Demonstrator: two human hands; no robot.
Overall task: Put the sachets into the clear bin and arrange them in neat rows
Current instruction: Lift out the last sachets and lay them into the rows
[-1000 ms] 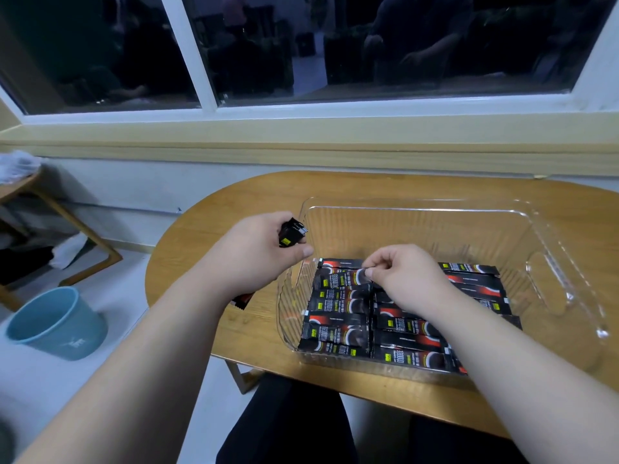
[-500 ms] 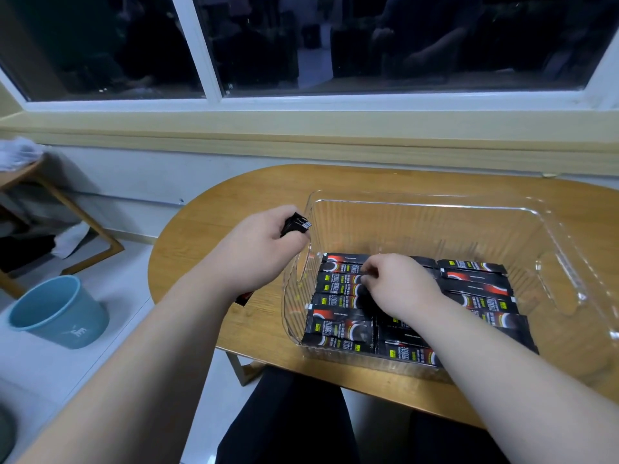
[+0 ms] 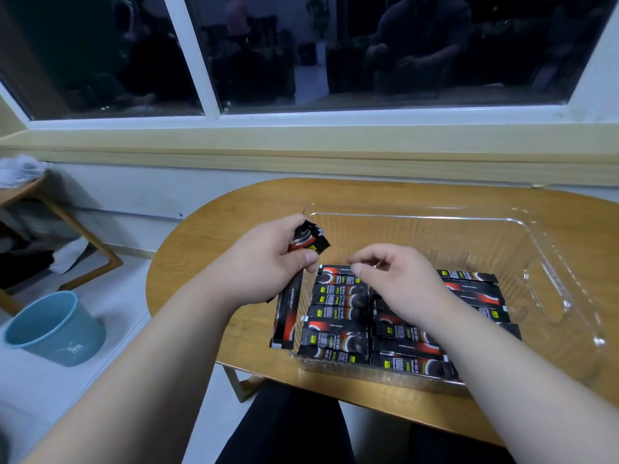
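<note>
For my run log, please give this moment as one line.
left hand: grips loose sachets at left wall of clear bin | right hand: curled, empty, over bin | packed sachets: rows on bin floor

A rounded wooden table (image 3: 234, 226) is filling the middle and right of the frame, standing against a pale wall. A dark window (image 3: 385, 45) with a white frame is stretching across the top, dimly reflecting a room, above a yellowish sill (image 3: 301, 142). At lower left, a blue bucket (image 3: 50, 329) is sitting on the floor. A second wooden table (image 3: 23, 192) is poking in at the left edge, carrying a white bundle (image 3: 16, 165).
</note>
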